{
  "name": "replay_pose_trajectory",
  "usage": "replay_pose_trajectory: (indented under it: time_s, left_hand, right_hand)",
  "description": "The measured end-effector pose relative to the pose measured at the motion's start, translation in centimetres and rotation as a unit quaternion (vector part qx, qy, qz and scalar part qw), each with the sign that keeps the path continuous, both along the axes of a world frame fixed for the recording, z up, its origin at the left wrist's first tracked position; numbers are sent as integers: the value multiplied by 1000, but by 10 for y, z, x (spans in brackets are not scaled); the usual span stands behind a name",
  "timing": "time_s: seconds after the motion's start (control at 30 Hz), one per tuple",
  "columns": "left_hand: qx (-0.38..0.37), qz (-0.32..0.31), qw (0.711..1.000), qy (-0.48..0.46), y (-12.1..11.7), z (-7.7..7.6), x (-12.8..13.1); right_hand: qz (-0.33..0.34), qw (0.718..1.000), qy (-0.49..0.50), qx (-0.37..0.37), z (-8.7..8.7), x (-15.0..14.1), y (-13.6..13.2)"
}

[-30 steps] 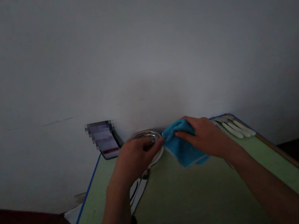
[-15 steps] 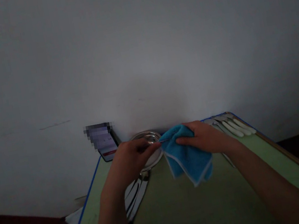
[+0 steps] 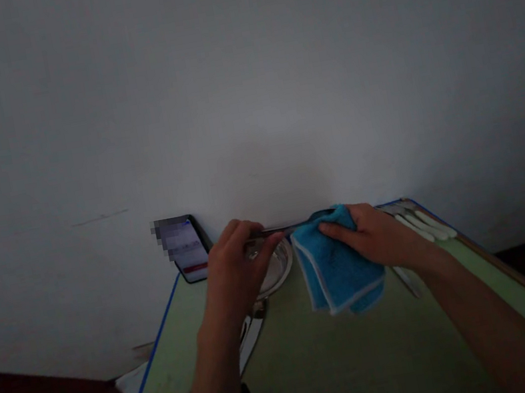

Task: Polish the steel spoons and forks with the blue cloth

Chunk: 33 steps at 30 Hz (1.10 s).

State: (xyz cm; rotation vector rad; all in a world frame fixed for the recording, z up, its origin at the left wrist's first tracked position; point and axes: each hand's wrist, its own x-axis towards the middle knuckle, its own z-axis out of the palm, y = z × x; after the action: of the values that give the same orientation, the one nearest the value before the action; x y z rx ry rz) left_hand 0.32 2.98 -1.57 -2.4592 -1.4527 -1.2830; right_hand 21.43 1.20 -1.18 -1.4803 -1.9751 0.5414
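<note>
My left hand pinches one end of a slim metal utensil, held level above the table. Its other end widens like a spoon and goes into a blue cloth with pale edging. My right hand grips that cloth around the utensil's far end, thumb pressed on top. Folded lower corners of the cloth hang down. Below and behind my left hand sits a round shiny metal dish, partly covered by the fingers. Cloth and fingers hide the utensil's tip.
A phone leans against the wall at the back left. Several white-handled utensils lie at the back right, with another metal utensil nearer. More cutlery lies beside my left forearm on the green table.
Both hands have risen slightly and shifted right. More of the utensil now shows between my left fingers and the cloth, and it lies nearly level.
</note>
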Motion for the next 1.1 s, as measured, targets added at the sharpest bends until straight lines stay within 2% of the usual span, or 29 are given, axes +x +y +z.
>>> replay_pose_trajectory:
  time_s: [0.07, 0.13, 0.37, 0.6, 0.77, 0.87, 0.93, 1.0, 1.1]
  left_hand:
    - [-22, -49, 997, 46, -2, 3, -6]
    - [-33, -74, 994, 77, -4, 6, -9]
    - [-83, -81, 987, 113, -6, 7, -6]
    - [-83, -64, 992, 66, -4, 6, -9]
    - [-76, -8, 997, 27, -3, 6, -7]
    - [-84, -22, 996, 24, -6, 9, -4]
    - [-98, -58, 993, 43, -10, 13, -2]
    - [-97, -82, 990, 64, -15, 18, 0]
    - [-73, -72, 992, 72, -23, 24, 6]
  right_hand:
    - [38, 999, -29, -10, 1, 3, -2]
    - [77, 996, -46, -18, 0, 4, -2]
    - [115, 993, -34, -21, -5, -4, 0]
    - [103, 994, 6, -31, -3, -1, 0]
    - [37, 998, 25, -50, -3, 0, 3]
    - [8, 992, 85, -88, -4, 0, 4]
    - [5, 975, 171, -142, -6, 1, 4]
    - [11, 940, 276, -201, -8, 0, 4]
    - [17, 884, 405, -233, -13, -5, 4]
